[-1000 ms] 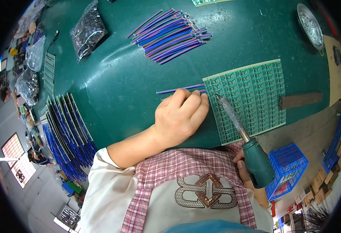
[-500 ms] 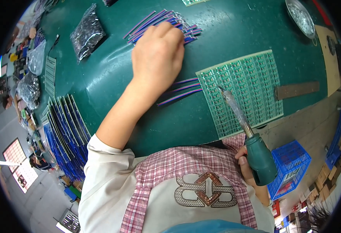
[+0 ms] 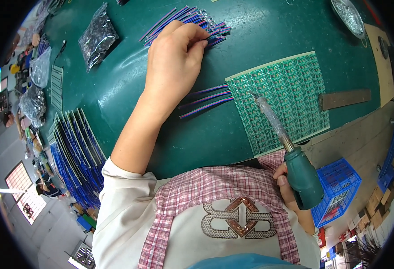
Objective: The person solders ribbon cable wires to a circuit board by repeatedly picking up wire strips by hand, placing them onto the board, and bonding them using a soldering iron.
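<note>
A pile of thin blue, red and black wires (image 3: 163, 24) with bare, silvery ends lies at the far middle of the table. My left hand (image 3: 174, 62) is over it, thumb and forefinger pinched at the right end of the wires; which strands they grip is partly hidden. My right hand (image 3: 286, 188) is closed around the green handle of a soldering iron (image 3: 301, 177). The iron's wrapped shaft slants over a green circuit board panel (image 3: 282, 98), its tip above the left part. Several wires (image 3: 206, 105) stick out from the panel's left edge.
A brown bar (image 3: 345, 98) lies against the panel's right side. At the far right is a metal dish (image 3: 348, 20). A plastic bag of dark parts (image 3: 98, 38) lies far left, above stacked wired boards (image 3: 76, 157). A blue crate (image 3: 338, 193) stands below the table's right edge.
My left hand has shifted slightly left and turned, so its thumb and forefinger now show at the wires. The soldering iron stays over the panel; the whole view has shifted a little.
</note>
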Action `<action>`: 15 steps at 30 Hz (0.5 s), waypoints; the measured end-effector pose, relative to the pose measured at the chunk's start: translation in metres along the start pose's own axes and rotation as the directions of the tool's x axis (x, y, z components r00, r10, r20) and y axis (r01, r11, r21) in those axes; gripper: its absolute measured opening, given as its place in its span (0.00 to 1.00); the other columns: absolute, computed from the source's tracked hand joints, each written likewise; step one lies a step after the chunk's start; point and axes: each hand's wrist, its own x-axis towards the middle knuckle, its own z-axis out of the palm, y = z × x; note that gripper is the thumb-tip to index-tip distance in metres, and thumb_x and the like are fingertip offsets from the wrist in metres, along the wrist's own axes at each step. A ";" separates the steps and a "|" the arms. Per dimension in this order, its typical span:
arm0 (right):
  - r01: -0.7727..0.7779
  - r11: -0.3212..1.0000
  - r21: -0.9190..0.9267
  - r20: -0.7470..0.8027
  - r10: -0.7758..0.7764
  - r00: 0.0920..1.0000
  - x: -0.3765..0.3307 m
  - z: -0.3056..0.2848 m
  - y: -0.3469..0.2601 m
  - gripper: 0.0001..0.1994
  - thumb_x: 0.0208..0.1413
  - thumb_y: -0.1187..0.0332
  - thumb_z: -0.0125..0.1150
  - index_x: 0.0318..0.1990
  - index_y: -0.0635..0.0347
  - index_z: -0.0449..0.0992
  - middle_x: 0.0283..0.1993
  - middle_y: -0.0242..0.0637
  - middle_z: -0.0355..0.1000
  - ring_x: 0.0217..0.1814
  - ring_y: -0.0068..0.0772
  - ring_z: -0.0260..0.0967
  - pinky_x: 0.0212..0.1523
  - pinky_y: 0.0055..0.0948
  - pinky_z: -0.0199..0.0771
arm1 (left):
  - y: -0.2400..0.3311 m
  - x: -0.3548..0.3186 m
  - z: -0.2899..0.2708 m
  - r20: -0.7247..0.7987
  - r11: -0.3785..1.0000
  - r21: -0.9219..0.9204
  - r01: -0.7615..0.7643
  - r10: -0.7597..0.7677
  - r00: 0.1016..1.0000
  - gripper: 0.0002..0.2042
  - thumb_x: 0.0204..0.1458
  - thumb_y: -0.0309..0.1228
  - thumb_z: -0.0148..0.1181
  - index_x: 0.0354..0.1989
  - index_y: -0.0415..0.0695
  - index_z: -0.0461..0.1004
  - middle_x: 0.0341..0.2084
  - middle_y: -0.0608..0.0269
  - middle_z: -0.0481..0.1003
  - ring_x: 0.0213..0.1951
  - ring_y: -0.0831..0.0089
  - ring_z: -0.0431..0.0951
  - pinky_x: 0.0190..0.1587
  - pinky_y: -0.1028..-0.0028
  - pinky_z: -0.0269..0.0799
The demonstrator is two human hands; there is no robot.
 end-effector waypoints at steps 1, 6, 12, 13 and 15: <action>0.008 1.000 -0.015 0.000 -0.008 1.000 0.000 0.000 0.000 0.14 0.48 0.72 0.65 0.45 0.60 0.77 0.28 0.28 0.78 0.28 0.29 0.77 0.33 0.28 0.75 | 0.001 0.000 -0.001 0.007 0.997 -0.078 0.019 -0.019 1.000 0.05 0.52 0.20 0.63 0.37 0.35 0.78 0.30 0.60 0.77 0.33 0.75 0.77 0.37 0.77 0.73; -0.001 1.000 0.015 0.003 0.001 1.000 0.006 -0.001 -0.004 0.15 0.47 0.73 0.67 0.45 0.60 0.77 0.29 0.29 0.78 0.29 0.30 0.77 0.33 0.29 0.75 | -0.001 -0.002 -0.001 -0.001 0.974 -0.226 0.005 -0.005 1.000 0.05 0.50 0.20 0.62 0.36 0.36 0.79 0.30 0.55 0.77 0.32 0.63 0.79 0.37 0.70 0.74; -0.094 0.993 0.072 0.008 0.093 0.996 -0.001 0.001 -0.005 0.15 0.47 0.72 0.68 0.44 0.59 0.77 0.29 0.31 0.78 0.29 0.31 0.77 0.33 0.29 0.75 | 0.022 -0.023 -0.015 -0.062 0.946 -0.320 0.054 -0.077 0.995 0.06 0.52 0.18 0.62 0.37 0.36 0.78 0.30 0.54 0.79 0.33 0.66 0.81 0.37 0.71 0.75; -0.248 0.922 0.299 0.021 0.253 0.967 -0.004 0.002 -0.005 0.14 0.47 0.71 0.68 0.43 0.58 0.77 0.29 0.31 0.78 0.30 0.31 0.77 0.33 0.30 0.75 | 0.028 -0.032 -0.019 -0.004 0.948 -0.318 0.035 -0.038 0.999 0.06 0.51 0.18 0.62 0.37 0.37 0.78 0.30 0.53 0.78 0.33 0.65 0.81 0.36 0.71 0.75; -0.211 0.946 0.245 0.045 0.207 0.977 -0.002 -0.002 -0.005 0.13 0.48 0.71 0.67 0.43 0.58 0.77 0.29 0.31 0.78 0.30 0.31 0.76 0.33 0.30 0.75 | 0.031 -0.046 -0.022 0.100 0.957 -0.286 -0.042 0.074 0.992 0.07 0.51 0.16 0.61 0.37 0.37 0.77 0.30 0.53 0.78 0.33 0.61 0.80 0.36 0.71 0.75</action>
